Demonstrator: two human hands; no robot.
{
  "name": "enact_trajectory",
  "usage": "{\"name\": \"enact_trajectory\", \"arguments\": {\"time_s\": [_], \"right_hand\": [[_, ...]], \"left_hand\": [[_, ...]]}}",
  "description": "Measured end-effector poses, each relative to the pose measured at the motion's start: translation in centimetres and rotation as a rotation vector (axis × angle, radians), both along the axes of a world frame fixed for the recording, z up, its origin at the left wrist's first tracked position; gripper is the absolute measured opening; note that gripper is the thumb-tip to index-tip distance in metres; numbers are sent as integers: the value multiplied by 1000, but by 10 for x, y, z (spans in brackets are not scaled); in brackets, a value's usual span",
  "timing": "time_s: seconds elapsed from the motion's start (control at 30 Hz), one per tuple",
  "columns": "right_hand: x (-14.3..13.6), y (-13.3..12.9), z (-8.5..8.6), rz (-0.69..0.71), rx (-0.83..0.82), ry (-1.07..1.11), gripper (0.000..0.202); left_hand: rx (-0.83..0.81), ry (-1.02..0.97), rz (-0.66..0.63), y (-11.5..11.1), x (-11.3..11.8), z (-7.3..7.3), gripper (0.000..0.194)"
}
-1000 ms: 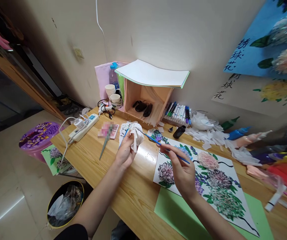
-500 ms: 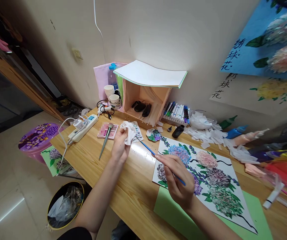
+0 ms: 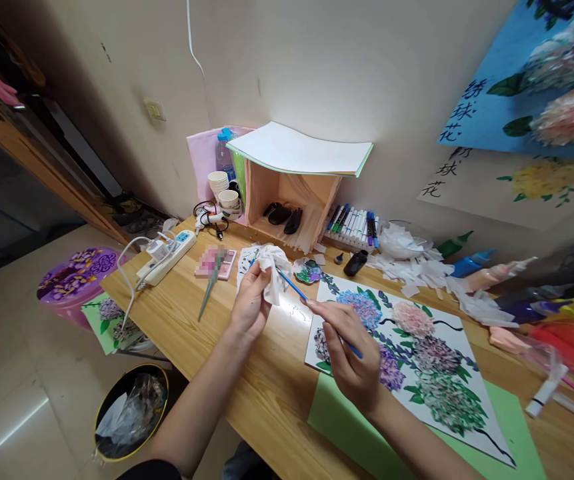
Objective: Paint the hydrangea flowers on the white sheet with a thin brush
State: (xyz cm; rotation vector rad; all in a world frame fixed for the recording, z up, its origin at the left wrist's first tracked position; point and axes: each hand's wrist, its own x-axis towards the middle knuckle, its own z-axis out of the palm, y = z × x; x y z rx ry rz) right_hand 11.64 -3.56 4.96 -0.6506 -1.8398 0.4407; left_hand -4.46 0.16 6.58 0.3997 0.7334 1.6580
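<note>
A crumpled white tissue (image 3: 275, 283) is pinched in my left hand (image 3: 251, 307), above the wooden desk. My right hand (image 3: 351, 347) grips a thin blue paintbrush (image 3: 291, 285), whose tip reaches the tissue and is hidden by it. Below my right hand lies a white canvas (image 3: 447, 407) painted with hydrangeas in blue, pink, purple and green, on a green sheet (image 3: 337, 413). The paint palette (image 3: 307, 271) sits just behind the canvas corner. A paint-marked tissue (image 3: 245, 264) lies partly behind my left hand.
A grey-handled brush (image 3: 209, 293) rests across a pink palette. At the left stands a power strip (image 3: 167, 259) with cords. Along the wall are paper cups (image 3: 218, 183), an open box (image 3: 261, 193), markers (image 3: 351, 225), a black bottle (image 3: 355, 263), paper scraps and paint bottles (image 3: 474, 263).
My left hand and its tissue have shifted right, onto the brush tip, uncovering more of the marked tissue on the desk. My right hand has moved slightly left.
</note>
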Motion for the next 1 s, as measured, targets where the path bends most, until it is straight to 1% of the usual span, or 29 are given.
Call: {"name": "enact_trajectory", "arguments": {"time_s": [0.07,0.17,0.3,0.37,0.43,0.53,0.63,0.77,0.87,0.93,1.0], "right_hand": [[-1,0,-2,3,-4,-1,49],[-3,-1,-2,20,-6,-12,49],[-4,-2,1,13,-43,15,48],[-2,-3,3,1,-70,50,45],[2,-5,4,-13,-77,90,43],[9,-6,4,-26,-55,124,41],[10,-5,5,-19,-36,97,40],[4,-2,6,-6,-15,11,44],[1,0,7,4,22,-42,45],[0,0,10,-2,47,-73,43],[0,0,15,-16,61,-99,40]], "left_hand": [[-16,-25,-1,-1,3,2,39],[-51,-52,61,0,6,5,39],[-94,-57,106,5,6,7,28],[-123,-79,130,9,2,8,20],[-131,-119,189,13,-6,8,14],[-112,-157,263,18,-17,7,12],[-147,-174,245,16,-15,7,12],[-237,-242,174,7,-3,8,14],[-191,-189,111,1,2,9,13],[-147,-124,88,0,2,7,17],[-100,-59,93,0,0,3,24]]}}
